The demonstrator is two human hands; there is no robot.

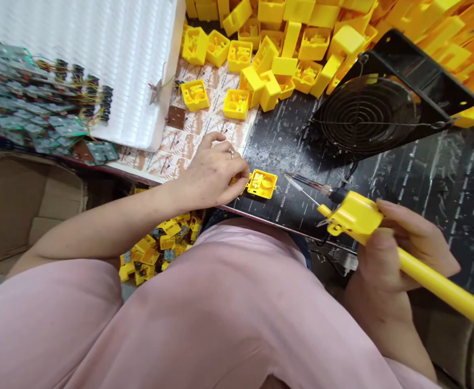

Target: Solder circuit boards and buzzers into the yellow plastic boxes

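My right hand (402, 248) grips a yellow soldering iron (354, 213) with a dark metal tip and a thin solder feed tube beside it. Both point left, toward a small open yellow plastic case (263, 183) on the black bench mat, and stay apart from it. My left hand (220, 173), with a ring on one finger, is closed at the case's left edge. Its thumb and fingertips pinch a yellow part there, partly covered by the hand. Inside the case shows a round perforated patch and a small pale piece.
Behind stand many yellow boxes (237, 102) in a heap. A black fan (376, 108) is at the right. On the left, green circuit boards (38, 102) with black wired parts lie by white foam (131, 65). More yellow cases (167, 232) sit below the bench edge, near a cardboard box (38, 200).
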